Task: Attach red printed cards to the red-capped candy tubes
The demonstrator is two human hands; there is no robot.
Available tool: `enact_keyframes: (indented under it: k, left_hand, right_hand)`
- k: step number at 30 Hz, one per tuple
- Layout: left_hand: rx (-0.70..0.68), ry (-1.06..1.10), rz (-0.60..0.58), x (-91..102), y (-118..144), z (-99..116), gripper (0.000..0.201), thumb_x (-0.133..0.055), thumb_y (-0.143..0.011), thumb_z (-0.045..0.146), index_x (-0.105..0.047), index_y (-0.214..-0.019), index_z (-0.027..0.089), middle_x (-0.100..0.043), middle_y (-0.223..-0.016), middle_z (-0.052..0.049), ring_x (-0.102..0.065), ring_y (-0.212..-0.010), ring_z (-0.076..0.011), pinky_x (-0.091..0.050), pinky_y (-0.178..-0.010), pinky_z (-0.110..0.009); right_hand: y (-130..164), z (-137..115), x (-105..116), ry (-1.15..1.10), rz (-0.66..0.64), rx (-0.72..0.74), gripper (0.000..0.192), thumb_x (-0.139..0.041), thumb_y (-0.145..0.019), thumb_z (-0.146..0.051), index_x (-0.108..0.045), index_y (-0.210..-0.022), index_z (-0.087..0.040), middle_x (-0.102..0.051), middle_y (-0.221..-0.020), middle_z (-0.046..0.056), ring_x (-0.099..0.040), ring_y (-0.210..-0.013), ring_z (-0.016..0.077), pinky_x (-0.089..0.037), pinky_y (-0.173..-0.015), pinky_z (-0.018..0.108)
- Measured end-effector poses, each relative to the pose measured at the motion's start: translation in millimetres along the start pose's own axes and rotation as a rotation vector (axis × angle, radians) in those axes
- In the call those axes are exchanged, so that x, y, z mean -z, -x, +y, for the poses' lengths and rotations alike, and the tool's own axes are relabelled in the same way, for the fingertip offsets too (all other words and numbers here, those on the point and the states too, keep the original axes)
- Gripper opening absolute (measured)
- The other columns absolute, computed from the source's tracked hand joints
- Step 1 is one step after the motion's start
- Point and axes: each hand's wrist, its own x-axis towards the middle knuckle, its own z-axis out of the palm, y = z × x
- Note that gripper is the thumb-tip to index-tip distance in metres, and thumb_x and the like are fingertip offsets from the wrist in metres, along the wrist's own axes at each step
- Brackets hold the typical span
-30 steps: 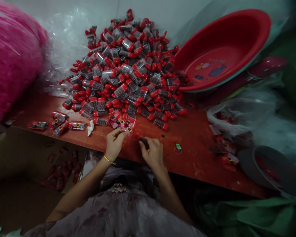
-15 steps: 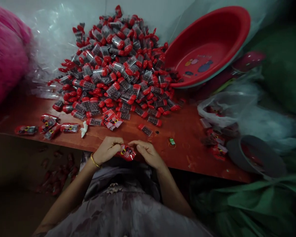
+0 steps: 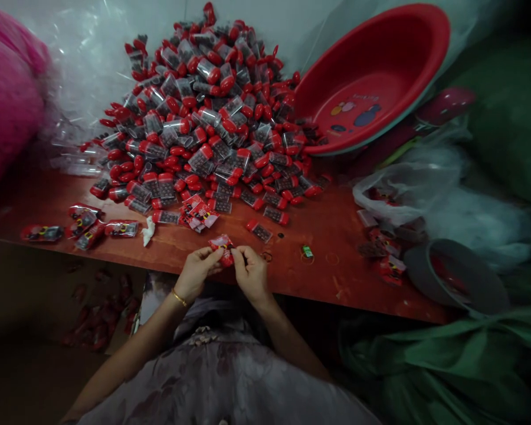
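Red and crinkly, the small packet (image 3: 222,247) looked light and slippery, pinched at its edges between left hand (image 3: 197,271) and right hand (image 3: 251,271) above the table (image 3: 336,277).

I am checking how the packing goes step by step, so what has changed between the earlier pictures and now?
A second ago the left hand reached into the small stack of red packets and the right hand touched a small tube. Now both hands have drawn back toward the table edge and hold one red packet between them. The big pile of tubes and the red basin stayed as they were.
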Motion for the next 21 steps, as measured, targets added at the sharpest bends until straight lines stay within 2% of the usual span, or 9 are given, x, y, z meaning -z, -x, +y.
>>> enact_keyframes:
  k: [3, 5, 7, 9, 11, 13, 17, 21]
  left_hand:
    - [-0.045, 0.043, 0.080, 2.4, -4, 0, 0.042, -0.084, -0.042, 0.043, -0.063, -0.061, 0.012, -0.063, -0.060, 0.001, -0.056, -0.055, -0.0081, -0.048, -0.060, -0.022]
    - [-0.107, -0.015, 0.092, 6.5, -6, 5, 0.040, -0.083, -0.044, 0.043, -0.063, -0.059, 0.012, -0.062, -0.059, 0.001, -0.054, -0.055, -0.0078, -0.046, -0.058, -0.020]
    - [-0.159, -0.078, 0.098, 9.7, -8, 9, 0.039, -0.082, -0.047, 0.044, -0.063, -0.057, 0.012, -0.060, -0.056, 0.001, -0.051, -0.053, -0.0071, -0.041, -0.053, -0.019]
    - [-0.209, -0.136, 0.091, 10.0, -9, 10, 0.038, -0.080, -0.051, 0.046, -0.063, -0.055, 0.012, -0.057, -0.052, 0.002, -0.045, -0.049, -0.0057, -0.035, -0.049, -0.019]
    - [-0.255, -0.181, 0.072, 7.3, -9, 8, 0.039, -0.077, -0.055, 0.047, -0.061, -0.051, 0.012, -0.051, -0.047, 0.004, -0.038, -0.045, -0.0045, -0.028, -0.046, -0.020]
    - [-0.268, -0.190, 0.050, 3.2, -10, 5, 0.040, -0.076, -0.057, 0.047, -0.059, -0.049, 0.012, -0.047, -0.044, 0.005, -0.035, -0.044, -0.0040, -0.026, -0.045, -0.020]
    - [-0.179, -0.042, 0.055, -1.4, -14, -2, 0.039, -0.076, -0.055, 0.050, -0.061, -0.054, 0.013, -0.054, -0.048, 0.003, -0.041, -0.045, -0.0054, -0.031, -0.047, -0.020]
    - [-0.166, 0.023, 0.038, -3.1, -16, -1, 0.039, -0.075, -0.058, 0.050, -0.067, -0.063, 0.012, -0.063, -0.058, 0.000, -0.051, -0.051, -0.0081, -0.039, -0.053, -0.022]
  right_hand:
    - [-7, -1, 3, 0.100, -0.081, 0.062, 0.030, -0.036, -0.092, -0.034, -0.059, -0.078, -0.022, -0.062, -0.068, 0.003, -0.054, -0.063, 0.0148, -0.041, -0.062, 0.027]
    - [-24, 2, 18, 0.215, -0.157, 0.162, 0.030, -0.034, -0.093, -0.028, -0.061, -0.083, -0.021, -0.064, -0.075, 0.005, -0.056, -0.072, 0.0171, -0.043, -0.069, 0.029]
    - [-49, 8, 41, 0.363, -0.257, 0.320, 0.026, -0.037, -0.089, -0.019, -0.063, -0.095, -0.020, -0.067, -0.094, 0.008, -0.055, -0.091, 0.0201, -0.041, -0.082, 0.033]
    - [-76, 16, 63, 0.554, -0.457, 0.457, 0.041, -0.040, -0.081, -0.006, -0.059, -0.114, -0.021, -0.056, -0.127, 0.007, -0.044, -0.116, 0.0225, -0.034, -0.094, 0.037]
    - [-98, 23, 80, 0.721, -0.659, 0.554, 0.050, -0.043, -0.076, -0.002, -0.057, -0.119, -0.025, -0.048, -0.137, 0.003, -0.035, -0.126, 0.0242, -0.027, -0.099, 0.041]
    - [-111, 27, 90, 0.821, -0.774, 0.625, 0.051, -0.044, -0.076, -0.003, -0.056, -0.120, -0.026, -0.049, -0.136, 0.003, -0.034, -0.126, 0.0244, -0.022, -0.100, 0.042]
    - [-113, 26, 101, 0.929, -0.770, 0.680, 0.042, -0.048, -0.075, -0.010, -0.058, -0.115, -0.019, -0.056, -0.126, 0.009, -0.043, -0.114, 0.0256, -0.022, -0.095, 0.041]
    - [-101, 26, 107, 1.004, -0.670, 0.608, 0.033, -0.055, -0.073, -0.022, -0.059, -0.104, -0.012, -0.062, -0.109, 0.014, -0.048, -0.100, 0.0271, -0.025, -0.091, 0.039]
